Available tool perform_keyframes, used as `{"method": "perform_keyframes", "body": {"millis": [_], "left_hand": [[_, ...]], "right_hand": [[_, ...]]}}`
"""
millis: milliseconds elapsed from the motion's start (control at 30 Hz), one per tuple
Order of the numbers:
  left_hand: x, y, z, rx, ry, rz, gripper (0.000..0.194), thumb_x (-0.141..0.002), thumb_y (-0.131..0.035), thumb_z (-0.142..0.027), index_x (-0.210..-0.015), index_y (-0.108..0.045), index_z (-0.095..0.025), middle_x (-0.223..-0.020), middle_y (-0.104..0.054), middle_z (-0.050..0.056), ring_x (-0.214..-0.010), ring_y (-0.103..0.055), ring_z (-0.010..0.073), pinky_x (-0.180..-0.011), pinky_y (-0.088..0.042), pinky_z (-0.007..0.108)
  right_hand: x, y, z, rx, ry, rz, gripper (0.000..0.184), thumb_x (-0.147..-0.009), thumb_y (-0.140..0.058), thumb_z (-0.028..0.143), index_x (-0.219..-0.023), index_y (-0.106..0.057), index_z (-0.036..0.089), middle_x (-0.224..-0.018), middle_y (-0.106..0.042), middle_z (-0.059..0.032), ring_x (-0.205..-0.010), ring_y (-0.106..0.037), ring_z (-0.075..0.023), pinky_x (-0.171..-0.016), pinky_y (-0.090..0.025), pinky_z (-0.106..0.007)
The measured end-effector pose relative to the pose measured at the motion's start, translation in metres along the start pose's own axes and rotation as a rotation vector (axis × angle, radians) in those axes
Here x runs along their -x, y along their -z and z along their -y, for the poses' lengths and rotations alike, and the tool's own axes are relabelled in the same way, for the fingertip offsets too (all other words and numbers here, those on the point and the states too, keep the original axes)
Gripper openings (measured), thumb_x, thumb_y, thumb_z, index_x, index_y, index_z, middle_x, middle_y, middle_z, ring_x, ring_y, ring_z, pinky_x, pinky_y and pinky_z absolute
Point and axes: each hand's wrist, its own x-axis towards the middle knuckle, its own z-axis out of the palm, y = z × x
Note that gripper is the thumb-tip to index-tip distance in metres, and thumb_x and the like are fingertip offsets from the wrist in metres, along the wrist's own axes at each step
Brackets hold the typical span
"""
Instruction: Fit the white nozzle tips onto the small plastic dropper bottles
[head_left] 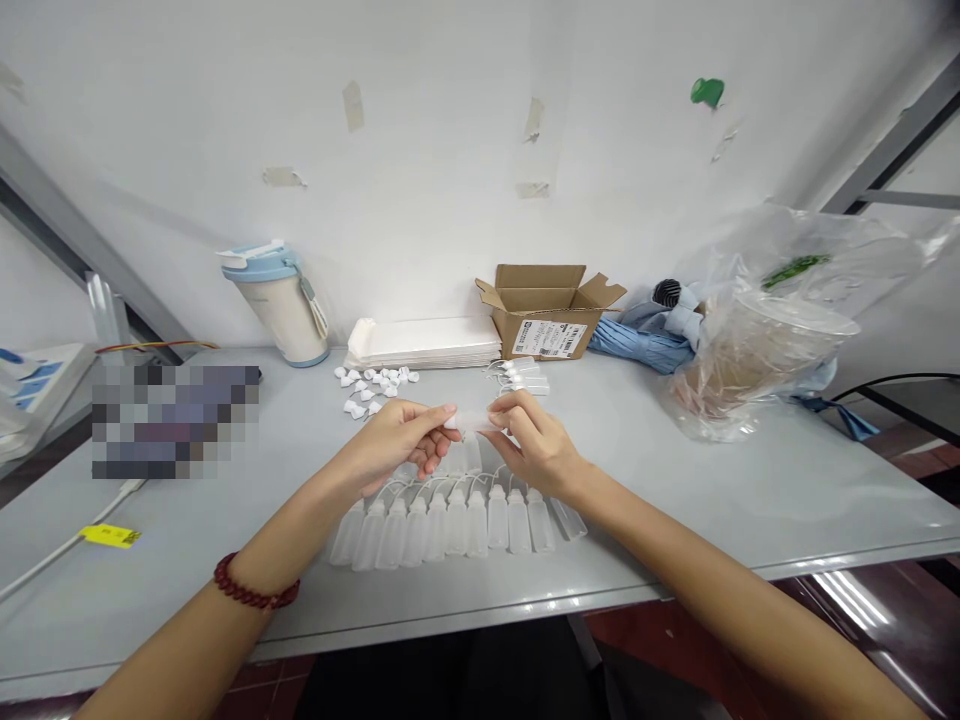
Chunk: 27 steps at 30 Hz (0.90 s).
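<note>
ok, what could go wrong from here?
1. The translucent bottle is pinched only at its ends by the fingertips of the left hand and right hand, so it might slip.
2. The row of bottles lies just below and nearer the wearer; a lowered wrist could knock some askew.
3. The small white pieces lie loose just beyond the left hand and could get scattered by a wide reach.

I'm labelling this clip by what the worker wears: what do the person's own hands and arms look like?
The left hand and right hand are both ungloved, with no sleeves showing on either forearm. A dark red, chunky bracelet circles the left wrist; whether beaded or braided is unclear. No watch or band shows on the right wrist.
</note>
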Motion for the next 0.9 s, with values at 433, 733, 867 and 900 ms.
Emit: {"method": "perform_keyframes", "body": {"millis": [433,733,867,900], "left_hand": [[0.0022,-0.0026,-0.0022,-0.230,-0.315,-0.092,0.023,-0.070,-0.071,-0.033,-0.082,-0.068,-0.014,-0.068,-0.064,0.001,-0.064,-0.058,0.0139,-0.061,-0.051,0.026],[-0.0011,-0.0026,0.0008,-0.210,-0.192,-0.070,0.043,-0.085,-0.051,-0.049,-0.066,-0.064,-0.012,-0.063,-0.063,0.003,-0.048,-0.057,0.0111,-0.049,-0.048,0.024],[-0.0002,-0.0011,0.0007,-0.252,-0.224,-0.042,0.041,-0.084,-0.053,-0.046,-0.063,-0.061,-0.013,-0.059,-0.060,0.001,-0.046,-0.056,0.0100,-0.049,-0.047,0.023],[0.0005,-0.0008,0.0002,-0.266,-0.245,-0.034,0.038,-0.084,-0.055,-0.045,-0.064,-0.061,-0.013,-0.059,-0.061,0.001,-0.049,-0.057,0.0104,-0.051,-0.047,0.023]], "right_hand": [[0.0034,-0.0060,-0.0060,-0.244,-0.119,-0.026,0.008,-0.088,-0.051,0.016,-0.084,-0.044,0.019,-0.082,-0.052,-0.0055,-0.060,-0.049,-0.0114,-0.048,-0.047,-0.023],[0.0020,-0.0050,-0.0062,-0.222,-0.113,-0.057,0.009,-0.087,-0.051,0.015,-0.085,-0.044,0.020,-0.083,-0.052,-0.0057,-0.064,-0.051,-0.0124,-0.048,-0.049,-0.023],[0.0025,-0.0054,-0.0067,-0.228,-0.107,-0.052,0.010,-0.087,-0.053,0.015,-0.085,-0.044,0.020,-0.084,-0.052,-0.0057,-0.063,-0.051,-0.0121,-0.048,-0.049,-0.023],[0.0029,-0.0057,-0.0071,-0.239,-0.111,-0.050,0.010,-0.087,-0.053,0.015,-0.086,-0.044,0.019,-0.084,-0.052,-0.0057,-0.064,-0.051,-0.0122,-0.048,-0.049,-0.023]]}}
